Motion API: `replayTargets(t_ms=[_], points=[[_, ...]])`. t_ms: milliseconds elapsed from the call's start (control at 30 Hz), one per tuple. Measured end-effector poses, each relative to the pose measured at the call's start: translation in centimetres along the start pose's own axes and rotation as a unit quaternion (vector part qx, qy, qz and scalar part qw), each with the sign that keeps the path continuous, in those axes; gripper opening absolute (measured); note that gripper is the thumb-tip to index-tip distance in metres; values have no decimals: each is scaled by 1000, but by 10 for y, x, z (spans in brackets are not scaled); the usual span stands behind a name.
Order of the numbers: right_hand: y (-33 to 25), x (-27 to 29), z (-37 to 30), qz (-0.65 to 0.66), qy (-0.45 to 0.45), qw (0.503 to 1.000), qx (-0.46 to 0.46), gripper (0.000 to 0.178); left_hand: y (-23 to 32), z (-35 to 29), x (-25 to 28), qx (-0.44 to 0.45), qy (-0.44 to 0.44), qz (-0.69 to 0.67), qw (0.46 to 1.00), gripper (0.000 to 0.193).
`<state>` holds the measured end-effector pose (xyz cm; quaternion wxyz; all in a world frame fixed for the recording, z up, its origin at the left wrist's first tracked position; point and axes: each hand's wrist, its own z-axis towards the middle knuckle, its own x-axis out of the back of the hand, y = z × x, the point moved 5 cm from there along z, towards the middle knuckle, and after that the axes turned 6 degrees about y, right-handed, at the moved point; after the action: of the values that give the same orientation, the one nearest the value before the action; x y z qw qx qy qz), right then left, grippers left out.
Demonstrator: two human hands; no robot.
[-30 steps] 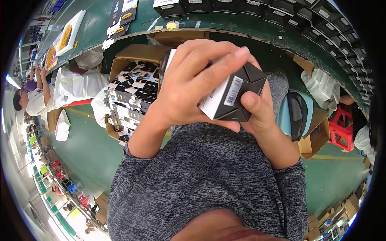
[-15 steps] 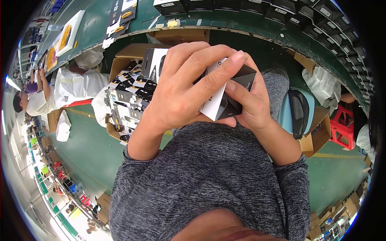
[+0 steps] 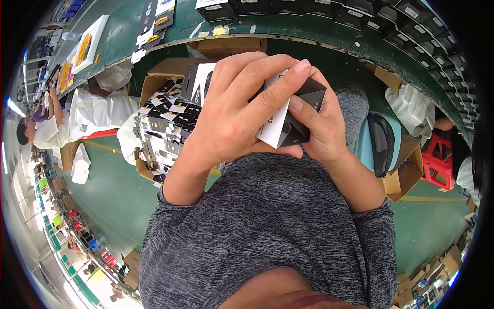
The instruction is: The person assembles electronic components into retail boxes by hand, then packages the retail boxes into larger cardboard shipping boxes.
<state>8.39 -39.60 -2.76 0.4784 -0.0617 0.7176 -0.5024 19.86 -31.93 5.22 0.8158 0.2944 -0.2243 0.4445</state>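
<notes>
In front of my chest I hold a small black-and-white cardboard box [image 3: 270, 132] in both hands. My left hand [image 3: 226, 116] lies over its top and left side, with the fingers bent across it. My right hand [image 3: 329, 135] wraps the right side, its thumb pressed on the black folded end panels. Another black-and-white printed panel [image 3: 191, 82] sticks out left of my left hand; whether it is part of the same box I cannot tell. Below and to the left stands an open brown carton [image 3: 145, 88] filled with flat printed black-and-white cardboard pieces [image 3: 163, 135].
A green workbench [image 3: 177, 28] runs across the far side, with rows of black boxes [image 3: 355, 18] at the right. Printed sheets [image 3: 154, 26] lie on it. To my right are a blue case [image 3: 364, 144], a carton [image 3: 406, 180] and a red stool [image 3: 439, 162]. A co-worker [image 3: 51, 129] is at far left.
Both hands keep their grip on the box. It has tilted very slightly, and my right thumb has shifted a little up along its folded end.
</notes>
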Motion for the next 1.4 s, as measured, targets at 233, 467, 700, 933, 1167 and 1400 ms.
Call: replayTargets(t_ms=[233, 467, 700, 933, 1167, 1400], points=[[3, 3, 1, 12, -11, 1000, 4, 56, 2, 2, 1, -8, -15, 9, 1000, 103], [-2, -5, -2, -65, -47, 996, 39, 82, -13, -4, 5, 52, 5, -68, 996, 125], [14, 0, -5, -3, -53, 997, 47, 91, -16, -11, 4, 100, 21, -106, 989, 132], [4, -12, -6, -76, -40, 993, 85, 99, -24, -23, -9, 180, -32, -204, 962, 153], [2, -13, -6, -64, -78, 994, 33, 96, -2, -18, 11, 54, 34, -79, 995, 95], [9, 49, 2, -308, -162, 937, -37, 90, -32, -13, 88, 4, 13, 105, 994, 49]])
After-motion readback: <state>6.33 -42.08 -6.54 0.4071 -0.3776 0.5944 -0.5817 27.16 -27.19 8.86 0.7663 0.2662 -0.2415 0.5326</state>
